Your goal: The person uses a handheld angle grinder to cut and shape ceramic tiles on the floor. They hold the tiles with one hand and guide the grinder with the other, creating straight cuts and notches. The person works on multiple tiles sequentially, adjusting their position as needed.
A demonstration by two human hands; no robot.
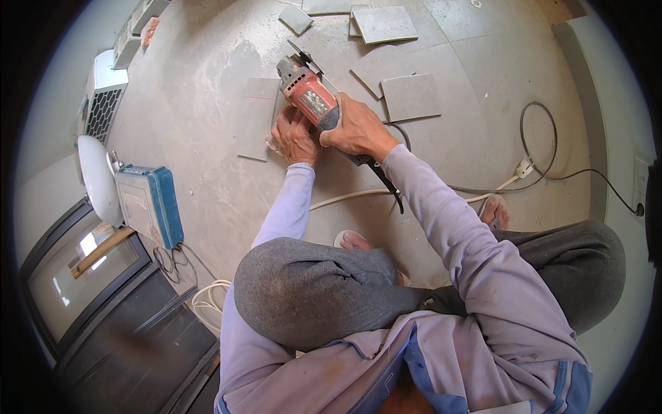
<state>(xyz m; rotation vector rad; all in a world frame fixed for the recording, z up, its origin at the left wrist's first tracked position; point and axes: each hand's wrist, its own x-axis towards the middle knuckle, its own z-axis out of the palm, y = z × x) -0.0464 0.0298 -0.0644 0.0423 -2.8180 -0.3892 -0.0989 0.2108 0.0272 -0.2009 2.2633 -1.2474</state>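
Observation:
My right hand [358, 127] is closed around the rear body of a red and black angle grinder [309, 98]. Its disc [305, 56] stands on edge at the far end; whether it spins I cannot tell. Close beside the grinder, my left hand [296, 135] has its fingers curled on a piece of grey tile [277, 110], which shows only in part behind the fingers and tool. Just left of that, another grey tile piece [255, 127] with a thin red line across it lies flat on the floor.
More grey tiles [411, 96] lie on the dusty floor, with several at the far side [384, 25]. A black cord [554, 141] and white cable [358, 195] cross near my feet. At left stand a blue tool case [153, 207] and a dark framed panel [89, 259].

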